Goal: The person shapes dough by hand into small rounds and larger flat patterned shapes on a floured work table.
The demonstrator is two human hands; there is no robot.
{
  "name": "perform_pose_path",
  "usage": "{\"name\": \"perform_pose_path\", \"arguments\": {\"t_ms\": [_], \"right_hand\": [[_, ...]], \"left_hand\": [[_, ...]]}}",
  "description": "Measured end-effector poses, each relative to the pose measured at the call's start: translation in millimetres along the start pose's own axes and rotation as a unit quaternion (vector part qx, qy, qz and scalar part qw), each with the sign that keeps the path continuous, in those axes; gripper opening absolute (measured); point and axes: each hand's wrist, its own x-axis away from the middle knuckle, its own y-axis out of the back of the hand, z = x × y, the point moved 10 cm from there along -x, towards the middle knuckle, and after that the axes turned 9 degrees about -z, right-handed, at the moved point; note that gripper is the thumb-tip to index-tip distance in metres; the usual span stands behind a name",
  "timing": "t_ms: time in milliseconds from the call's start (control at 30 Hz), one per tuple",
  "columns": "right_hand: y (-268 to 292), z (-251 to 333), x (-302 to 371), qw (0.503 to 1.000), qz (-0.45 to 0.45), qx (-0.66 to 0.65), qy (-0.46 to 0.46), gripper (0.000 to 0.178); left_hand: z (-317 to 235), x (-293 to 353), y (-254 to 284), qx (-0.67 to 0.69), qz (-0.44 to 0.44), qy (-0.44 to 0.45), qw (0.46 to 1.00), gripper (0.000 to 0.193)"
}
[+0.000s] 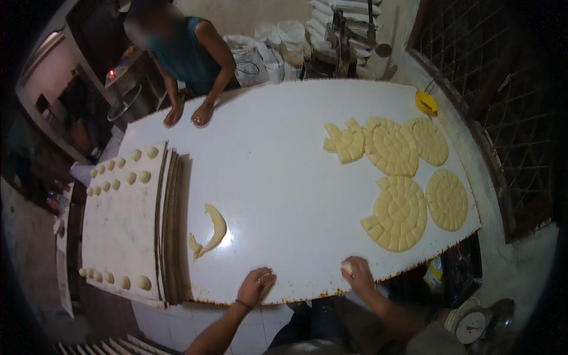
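My left hand (257,286), with a ring and a wristband, is curled low on the white table (284,195) near its front edge. What lies under its fingers is mostly hidden. To the right, my right hand (361,278) closes round a small pale dough ball (347,268) against the tabletop. A curved strip of dough (216,228) lies beyond my left hand, beside the stacked boards. Over on the right side sit several flat dough rounds scored into small pieces, the nearest being a dough round (399,214) with a ragged left edge.
Stacked boards (121,228) at the left carry rows of dough balls (143,177). Across the table a person (198,56) has both hands on the far edge. A yellow scoop-like container (426,103) sits at the far right corner. A dial scale (471,327) stands below right.
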Motion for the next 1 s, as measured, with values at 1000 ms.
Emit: {"name": "perform_pose_path", "arguments": {"t_ms": [1000], "right_hand": [[-40,-7,-7,0.990,0.132,-0.047,-0.005,0.026]], "left_hand": [[-4,13,-10,-0.067,-0.142,0.053,0.986,0.017]]}}
